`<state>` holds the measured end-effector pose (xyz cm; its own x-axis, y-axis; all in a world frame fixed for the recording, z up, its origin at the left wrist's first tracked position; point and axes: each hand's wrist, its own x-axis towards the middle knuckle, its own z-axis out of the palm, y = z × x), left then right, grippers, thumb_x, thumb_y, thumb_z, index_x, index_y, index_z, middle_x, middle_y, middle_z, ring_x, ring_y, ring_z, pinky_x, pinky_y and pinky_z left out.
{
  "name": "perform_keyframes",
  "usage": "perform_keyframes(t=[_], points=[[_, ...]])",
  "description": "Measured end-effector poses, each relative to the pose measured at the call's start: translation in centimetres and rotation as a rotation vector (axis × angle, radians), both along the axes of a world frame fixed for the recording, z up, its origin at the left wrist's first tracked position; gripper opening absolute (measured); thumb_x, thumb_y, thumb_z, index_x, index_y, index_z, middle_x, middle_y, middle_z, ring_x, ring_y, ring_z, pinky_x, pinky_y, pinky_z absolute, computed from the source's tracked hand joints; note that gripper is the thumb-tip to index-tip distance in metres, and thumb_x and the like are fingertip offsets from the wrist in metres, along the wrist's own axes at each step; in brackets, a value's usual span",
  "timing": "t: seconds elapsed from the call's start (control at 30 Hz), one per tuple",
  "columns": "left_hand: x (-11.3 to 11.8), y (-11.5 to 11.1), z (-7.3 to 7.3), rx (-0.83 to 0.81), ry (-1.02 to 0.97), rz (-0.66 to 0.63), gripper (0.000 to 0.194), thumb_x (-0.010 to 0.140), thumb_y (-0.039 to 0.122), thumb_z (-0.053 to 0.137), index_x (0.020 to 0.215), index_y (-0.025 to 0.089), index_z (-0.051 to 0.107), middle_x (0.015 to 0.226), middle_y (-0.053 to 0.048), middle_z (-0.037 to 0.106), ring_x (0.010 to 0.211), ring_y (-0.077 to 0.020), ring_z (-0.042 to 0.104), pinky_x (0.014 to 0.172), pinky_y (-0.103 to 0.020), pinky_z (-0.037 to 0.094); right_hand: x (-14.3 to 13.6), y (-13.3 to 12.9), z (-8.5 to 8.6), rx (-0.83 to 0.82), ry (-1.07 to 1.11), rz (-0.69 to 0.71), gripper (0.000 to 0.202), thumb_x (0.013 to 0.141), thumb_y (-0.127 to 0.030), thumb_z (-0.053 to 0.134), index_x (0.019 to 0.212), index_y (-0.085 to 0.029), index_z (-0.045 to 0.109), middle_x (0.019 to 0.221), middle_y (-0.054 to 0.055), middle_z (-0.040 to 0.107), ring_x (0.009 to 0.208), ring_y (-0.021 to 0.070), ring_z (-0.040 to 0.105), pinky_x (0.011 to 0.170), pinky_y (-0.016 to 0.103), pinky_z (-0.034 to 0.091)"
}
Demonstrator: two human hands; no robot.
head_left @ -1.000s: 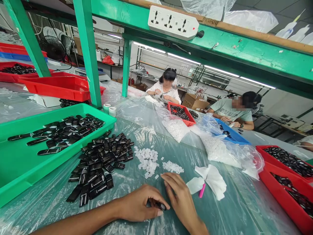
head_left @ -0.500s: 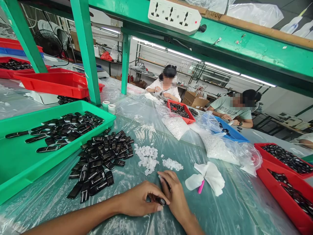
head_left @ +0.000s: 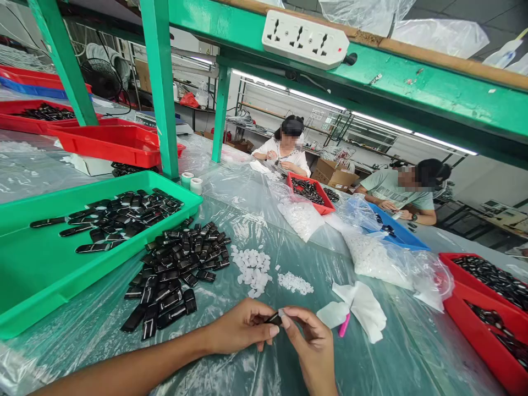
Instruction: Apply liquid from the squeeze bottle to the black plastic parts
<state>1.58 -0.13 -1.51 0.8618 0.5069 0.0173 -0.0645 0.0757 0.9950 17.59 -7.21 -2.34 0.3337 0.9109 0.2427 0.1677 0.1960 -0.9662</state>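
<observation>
My left hand (head_left: 237, 329) is closed on a small glossy black plastic piece (head_left: 272, 319), much of it hidden by the fingers. At its far end my right hand (head_left: 311, 344) pinches a small whitish translucent piece (head_left: 281, 312) against it; its exact shape is too small to tell. Left of my hands lies a pile of similar black pieces (head_left: 181, 269). Just beyond my fingers are a heap of larger translucent white bits (head_left: 252, 269) and a heap of smaller white bits (head_left: 295, 283).
A green tray (head_left: 37, 291) with longer black pieces stands at left. At right lie a white cloth (head_left: 367, 313), a pink-handled tool (head_left: 344, 325) and red trays (head_left: 474, 324). Bags of white bits (head_left: 375, 258) sit farther back. Two people work across the table; a green frame (head_left: 159, 88) rises ahead.
My right hand has lifted from the table beside the white bits and turned; it now pinches a whitish piece at the black piece's end. The view has shifted slightly.
</observation>
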Motion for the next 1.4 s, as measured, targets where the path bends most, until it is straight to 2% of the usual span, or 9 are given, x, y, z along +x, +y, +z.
perform_keyframes(t=[0.2,0.43,0.7,0.8,0.9,0.97,1.03,1.2,1.4], points=[[-0.1,0.0,0.1,0.03,-0.023,0.012,0.044,0.08,0.054,0.053,0.075,0.011,0.062,0.061,0.001,0.05,0.053,-0.0085,0.047,0.051,-0.018,0.037,-0.5,0.2,0.0,0.082,0.053,0.032,0.012,0.069,-0.021,0.07,0.078,-0.026,0.074,0.08,0.004,0.072,0.077,0.0205,0.065,0.072,0.033,0.052],[-0.2,0.1,1.1,-0.037,-0.05,-0.022,0.044,0.083,0.053,0.05,0.069,0.011,0.057,0.062,0.0,0.052,0.05,-0.0069,0.044,0.05,-0.019,0.035,-0.4,0.0,-0.7,0.102,-0.036,0.062,0.019,0.076,-0.022,0.064,0.092,-0.029,0.072,0.102,0.005,0.069,0.099,0.0246,0.06,0.09,0.044,0.044],[-0.3,0.6,0.8,0.011,-0.018,-0.027,0.042,0.084,0.049,0.05,0.069,0.011,0.057,0.058,0.001,0.048,0.046,-0.0058,0.038,0.047,-0.018,0.03,-0.7,-0.1,-0.6,0.059,-0.072,0.073,0.017,0.084,-0.027,0.055,0.089,-0.026,0.071,0.102,0.006,0.066,0.1,0.0232,0.059,0.086,0.038,0.046],[0.0,0.6,0.6,0.015,0.008,0.007,0.04,0.084,0.049,0.051,0.084,0.01,0.063,0.059,0.002,0.049,0.046,-0.0064,0.04,0.047,-0.018,0.031,0.3,0.7,-0.3,-0.006,-0.212,0.013,0.023,0.089,-0.03,0.047,0.097,-0.024,0.068,0.11,0.007,0.062,0.105,0.0224,0.055,0.087,0.037,0.045],[0.3,0.4,0.3,0.013,0.024,0.025,0.04,0.083,0.048,0.052,0.096,0.011,0.065,0.06,0.001,0.05,0.048,-0.0071,0.042,0.049,-0.019,0.034,1.7,1.8,-0.6,-0.03,-0.618,-0.056,0.028,0.09,-0.027,0.044,0.112,-0.022,0.06,0.117,0.009,0.056,0.11,0.0234,0.05,0.092,0.04,0.041],[0.3,0.3,0.1,0.008,0.032,0.029,0.04,0.083,0.047,0.053,0.096,0.012,0.066,0.06,0.001,0.051,0.048,-0.0076,0.043,0.049,-0.019,0.036,2.6,2.4,-1.1,-0.035,-0.896,-0.061,0.03,0.09,-0.021,0.041,0.113,-0.016,0.059,0.115,0.012,0.056,0.109,0.0263,0.047,0.092,0.043,0.039],[0.3,0.2,0.0,0.0,0.038,0.033,0.04,0.083,0.046,0.053,0.098,0.012,0.067,0.06,0.001,0.051,0.048,-0.0077,0.044,0.049,-0.019,0.036,3.2,2.9,-1.6,-0.044,-1.02,-0.072,0.031,0.089,-0.015,0.038,0.109,-0.011,0.061,0.109,0.015,0.058,0.106,0.0293,0.047,0.091,0.047,0.038],[0.2,0.2,0.0,-0.006,0.059,0.05,0.041,0.082,0.045,0.055,0.102,0.011,0.066,0.061,0.0,0.052,0.049,-0.0083,0.045,0.049,-0.019,0.038,3.4,3.3,-2.1,-0.075,-1.019,-0.094,0.028,0.087,-0.012,0.039,0.103,-0.009,0.062,0.098,0.017,0.061,0.095,0.0322,0.05,0.083,0.049,0.038],[0.3,0.0,0.2,-0.006,0.061,0.047,0.04,0.082,0.044,0.056,0.102,0.011,0.066,0.063,-0.001,0.053,0.052,-0.0093,0.048,0.051,-0.019,0.039,3.3,3.5,-1.8,-0.068,-0.886,-0.052,0.023,0.088,-0.015,0.04,0.086,-0.017,0.063,0.085,0.009,0.061,0.085,0.0251,0.054,0.077,0.04,0.041]])
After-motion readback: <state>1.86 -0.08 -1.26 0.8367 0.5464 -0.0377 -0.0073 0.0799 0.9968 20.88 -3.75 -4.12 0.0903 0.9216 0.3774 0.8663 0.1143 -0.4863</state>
